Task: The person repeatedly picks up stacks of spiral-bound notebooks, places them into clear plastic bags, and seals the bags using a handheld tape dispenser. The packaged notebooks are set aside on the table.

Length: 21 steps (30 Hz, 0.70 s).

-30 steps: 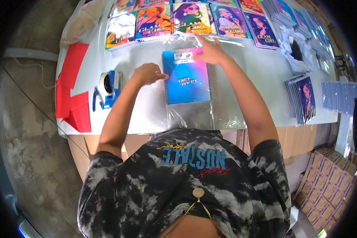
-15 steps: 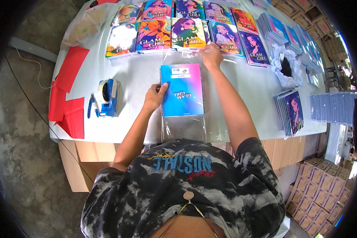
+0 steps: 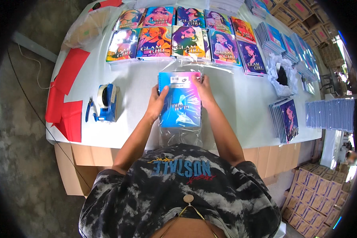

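A blue and pink spiral notebook (image 3: 180, 113) lies back cover up in front of me, with a white barcode label near its far edge. Clear plastic film (image 3: 178, 137) covers it and reaches past its near and far ends. My left hand (image 3: 158, 101) grips the notebook's left side by the spiral, thumb on top. On the far right side, my right hand (image 3: 203, 90) holds the notebook too, thumb over the cover and fingers along the edge.
Rows of colourful notebooks (image 3: 154, 41) fill the far side. A blue tape dispenser (image 3: 108, 103) and pliers (image 3: 90, 109) stand left, near red sheets (image 3: 69, 115). Notebook stacks (image 3: 283, 119) and a white plastic bag with dark contents (image 3: 281, 75) are at right. Cartons (image 3: 315, 194) sit beyond the table.
My right hand has come from the far notebook row back to the notebook's right side. Clear film now lies over the cover. My left hand stays at the left edge.
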Tool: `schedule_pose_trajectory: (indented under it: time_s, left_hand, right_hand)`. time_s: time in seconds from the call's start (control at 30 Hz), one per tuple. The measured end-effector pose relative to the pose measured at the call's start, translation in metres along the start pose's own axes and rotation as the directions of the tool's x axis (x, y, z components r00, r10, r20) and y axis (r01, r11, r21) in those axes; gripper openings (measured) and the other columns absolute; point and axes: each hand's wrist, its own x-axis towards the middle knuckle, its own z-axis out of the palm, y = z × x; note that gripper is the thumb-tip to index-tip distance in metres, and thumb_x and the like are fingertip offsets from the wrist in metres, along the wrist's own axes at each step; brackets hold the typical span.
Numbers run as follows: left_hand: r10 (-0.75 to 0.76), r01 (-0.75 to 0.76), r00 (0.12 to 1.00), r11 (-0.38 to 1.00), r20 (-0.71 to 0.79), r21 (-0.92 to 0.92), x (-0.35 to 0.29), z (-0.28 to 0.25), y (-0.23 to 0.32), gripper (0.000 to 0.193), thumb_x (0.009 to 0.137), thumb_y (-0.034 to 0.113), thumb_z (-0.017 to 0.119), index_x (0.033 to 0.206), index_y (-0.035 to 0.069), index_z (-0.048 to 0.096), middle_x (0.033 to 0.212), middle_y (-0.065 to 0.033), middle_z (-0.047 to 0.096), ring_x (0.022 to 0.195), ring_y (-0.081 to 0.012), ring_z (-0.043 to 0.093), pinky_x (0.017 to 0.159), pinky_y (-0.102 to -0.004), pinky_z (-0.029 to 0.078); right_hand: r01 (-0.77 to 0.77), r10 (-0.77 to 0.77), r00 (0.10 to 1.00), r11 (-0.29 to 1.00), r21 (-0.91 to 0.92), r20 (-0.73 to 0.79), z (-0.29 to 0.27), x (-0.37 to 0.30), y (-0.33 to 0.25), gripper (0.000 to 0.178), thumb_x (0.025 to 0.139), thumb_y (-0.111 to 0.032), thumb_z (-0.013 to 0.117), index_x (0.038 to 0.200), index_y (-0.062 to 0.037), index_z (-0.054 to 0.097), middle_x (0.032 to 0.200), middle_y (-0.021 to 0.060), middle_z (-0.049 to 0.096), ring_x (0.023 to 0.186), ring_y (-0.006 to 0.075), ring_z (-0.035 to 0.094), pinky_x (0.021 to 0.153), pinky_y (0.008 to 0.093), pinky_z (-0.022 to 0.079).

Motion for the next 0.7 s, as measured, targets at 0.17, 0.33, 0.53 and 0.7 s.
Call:
schedule_pose_trajectory:
  time_s: [0.17,0.33,0.53,0.7]
  left_hand:
    - [0.364,-0.334,0.93,0.891,0.046,-0.307,-0.044,-0.022,0.055,0.073,0.078,0.032,0.069,0.132,-0.002,0.032,0.117,-0.0121,0.051,0.107,-0.0181,0.049,0.092,-0.0309,0.04]
    - [0.365,-0.362,0.931,0.921,-0.002,-0.145,-0.04,-0.022,0.058,0.076,0.079,0.03,0.067,0.134,-0.006,0.029,0.123,-0.0169,0.046,0.113,-0.0222,0.046,0.096,-0.032,0.037]
    - [0.666,-0.636,0.73,0.744,-0.151,0.207,-0.052,-0.006,0.047,0.053,0.09,0.02,0.049,0.134,-0.006,0.033,0.13,-0.02,0.045,0.121,-0.0265,0.042,0.102,-0.0353,0.03]
    - [0.878,-0.643,0.474,0.396,-0.065,0.656,-0.057,-0.011,0.05,0.032,0.089,0.01,0.051,0.119,0.002,0.056,0.127,-0.0143,0.051,0.119,-0.033,0.044,0.1,-0.0387,0.034]
  right_hand:
    - [0.466,-0.486,0.872,0.796,0.387,-0.051,0.006,-0.087,-0.093,0.067,0.073,-0.01,0.074,0.128,-0.0014,0.035,0.111,0.0113,0.05,0.101,0.0173,0.052,0.085,0.0299,0.045]
    - [0.477,-0.487,0.873,0.848,0.229,-0.015,0.005,-0.082,-0.08,0.06,0.074,-0.008,0.072,0.125,-0.0008,0.042,0.113,0.01,0.051,0.101,0.0156,0.053,0.087,0.0273,0.044]
    - [0.42,-0.394,0.891,0.904,0.084,-0.226,0.02,-0.073,-0.071,0.033,0.082,-0.013,0.066,0.111,0.0013,0.058,0.099,0.0093,0.059,0.092,0.0152,0.055,0.083,0.0282,0.044]
    - [0.395,-0.455,0.845,0.885,-0.248,-0.28,0.02,-0.076,-0.075,0.042,0.086,-0.021,0.061,0.121,0.0007,0.053,0.112,0.0151,0.052,0.107,0.0243,0.047,0.091,0.0343,0.037]
